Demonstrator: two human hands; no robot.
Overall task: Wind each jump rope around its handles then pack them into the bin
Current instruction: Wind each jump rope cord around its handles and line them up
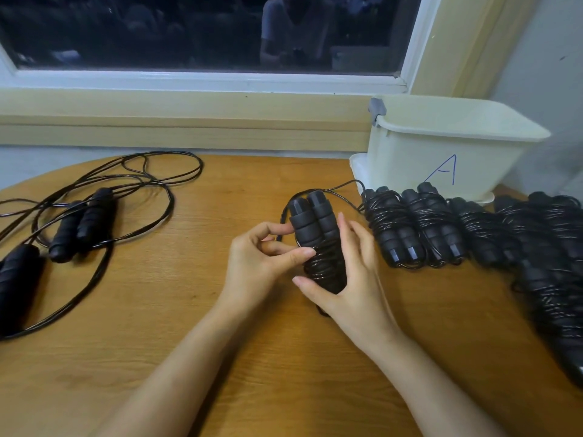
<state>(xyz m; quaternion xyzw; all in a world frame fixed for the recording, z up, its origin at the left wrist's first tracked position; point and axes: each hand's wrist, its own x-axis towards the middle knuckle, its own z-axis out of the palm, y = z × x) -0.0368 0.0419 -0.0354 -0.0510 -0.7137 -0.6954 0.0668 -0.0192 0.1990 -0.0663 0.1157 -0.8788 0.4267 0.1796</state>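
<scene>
Jump rope [315, 219] between left hand [260, 258], right hand [358, 279]

**One blue letter on the bin**

Here's the one mark we can read, folks: a capital letter A [446, 169], hand-drawn in thin blue ink on the pale cream bin [407, 152]. It sits on the wall that faces the camera, toward the right end, below the rim and above the base. The right stroke runs near upright. The left stroke sweeps out long to the lower left, and a short crossbar joins the two. Just in front of the bin, the black jump-rope handles [400, 238] are too dark and blurred to tell whether they carry any print.
</scene>
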